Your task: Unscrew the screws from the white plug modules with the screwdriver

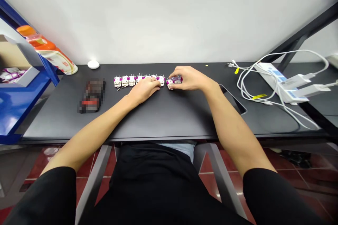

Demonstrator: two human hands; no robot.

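Observation:
Small white and purple plastic parts [124, 81], with thin pins sticking up, stand side by side in a row on the black table. My left hand [144, 88] lies over the right half of this row, covering some of them; its closed fingers press on the front of the parts near the right end. Just right of the row, my right hand [190, 78] pinches another white and purple part [171, 83] between thumb and fingers. Part of that piece is hidden by the fingers. Tiny metal bits [118, 89] lie in front of the row's left end.
A blurred dark object [92, 95] lies at left, a white oval item [93, 64] behind it. An orange-capped bottle [52, 51] leans by a blue shelf with an open box [23, 77]. A phone [232, 99], white cables [245, 88] and a power strip [280, 82] are at right.

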